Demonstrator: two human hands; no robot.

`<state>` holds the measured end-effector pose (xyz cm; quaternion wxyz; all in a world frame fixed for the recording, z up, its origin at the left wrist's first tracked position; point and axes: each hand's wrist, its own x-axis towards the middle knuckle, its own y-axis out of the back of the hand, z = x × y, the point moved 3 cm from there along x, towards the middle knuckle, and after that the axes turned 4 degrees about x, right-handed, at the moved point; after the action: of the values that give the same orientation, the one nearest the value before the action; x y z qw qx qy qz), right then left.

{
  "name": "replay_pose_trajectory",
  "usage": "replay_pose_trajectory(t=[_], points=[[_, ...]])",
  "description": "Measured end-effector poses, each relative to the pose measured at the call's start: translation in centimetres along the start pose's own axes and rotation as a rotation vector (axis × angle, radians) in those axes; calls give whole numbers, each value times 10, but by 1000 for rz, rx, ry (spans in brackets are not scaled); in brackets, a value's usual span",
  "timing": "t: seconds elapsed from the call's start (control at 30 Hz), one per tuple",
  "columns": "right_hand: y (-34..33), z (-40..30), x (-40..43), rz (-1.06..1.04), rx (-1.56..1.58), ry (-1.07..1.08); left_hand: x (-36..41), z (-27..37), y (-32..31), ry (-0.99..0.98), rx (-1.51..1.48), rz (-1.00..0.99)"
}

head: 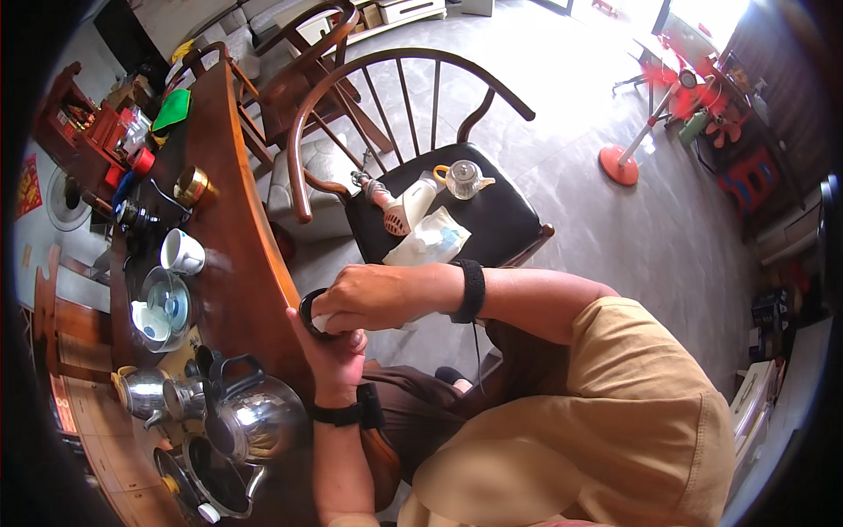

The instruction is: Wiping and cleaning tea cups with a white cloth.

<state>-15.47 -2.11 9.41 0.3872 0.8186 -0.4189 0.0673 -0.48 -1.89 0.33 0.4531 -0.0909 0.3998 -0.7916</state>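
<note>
My left hand [339, 359] holds a small round black dish or cup [307, 307] from below, just off the edge of the wooden table. The fingers of my right hand [372, 296] reach into its opening and pinch a white tissue or cloth [321, 322], mostly covered by the fingers. Beyond my hands stands a wooden armchair with a black seat [507, 191]. On that seat rest a glass teapot [465, 179], a crumpled white packet [431, 238] and a white-and-pink item with a slotted end [411, 204], whose exact kind I cannot tell.
Along the wooden table [230, 290] stand a steel-and-glass kettle [253, 415], a glass pot [220, 477], a glass bowl [181, 329] holding cups, a white mug [183, 252] and a brass-coloured pot [193, 187]. A red pedestal fan [619, 165] stands on the tiled floor.
</note>
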Motion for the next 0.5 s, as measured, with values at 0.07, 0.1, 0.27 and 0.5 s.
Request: replay_pose_trajectory(t=[0.07, 0.1, 0.27, 0.5], points=[[-4, 3, 0, 23, -5, -42, 0, -2, -4, -38, -1, 85], [-5, 4, 0, 49, -11, -88, -1, -2, -5, -72, -2, 167], [-6, 11, -1, 145, 4, -203, 4, -4, -17, -172, 104, 241], [-5, 8, 1, 64, 4, -52, 2, -2, 4, -70, -23, 75]])
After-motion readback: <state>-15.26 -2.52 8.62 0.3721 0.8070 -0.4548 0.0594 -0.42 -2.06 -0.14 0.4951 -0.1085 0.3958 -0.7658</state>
